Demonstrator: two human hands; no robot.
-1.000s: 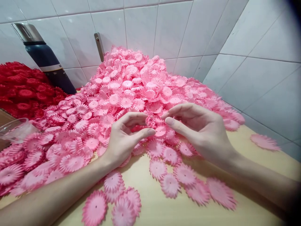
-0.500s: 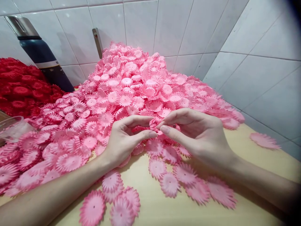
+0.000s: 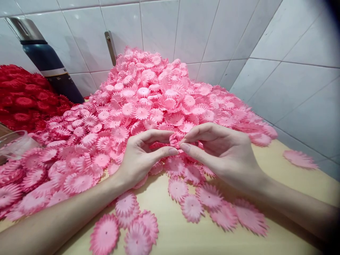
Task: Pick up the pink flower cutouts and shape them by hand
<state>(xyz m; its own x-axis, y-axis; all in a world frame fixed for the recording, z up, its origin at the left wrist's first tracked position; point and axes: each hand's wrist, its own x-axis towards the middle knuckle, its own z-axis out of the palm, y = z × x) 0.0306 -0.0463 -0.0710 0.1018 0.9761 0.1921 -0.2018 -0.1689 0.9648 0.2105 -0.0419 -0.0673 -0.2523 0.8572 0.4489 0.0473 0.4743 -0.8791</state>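
A small pink petal piece (image 3: 175, 140) is held between my two hands, in front of a large heap of pink scalloped petal discs (image 3: 156, 92). The thumb and fingers of my left hand (image 3: 145, 150) grip its left side. At its right side, my right hand (image 3: 225, 152) pinches it between thumb and fingertips. Both hands hover over the near edge of the heap. Several loose discs, one with a small centre hole (image 3: 105, 233), lie on the pale yellow table (image 3: 180, 235) below the hands.
A dark blue bottle with a steel cap (image 3: 47, 60) stands at the back left beside a red petal heap (image 3: 26, 99). A clear plastic container (image 3: 17, 145) is at the left edge. White tiled walls (image 3: 159, 24) rise behind and at right.
The fingertips of my right hand have shifted very slightly to the right on the pink piece. Otherwise the hands and discs look the same.
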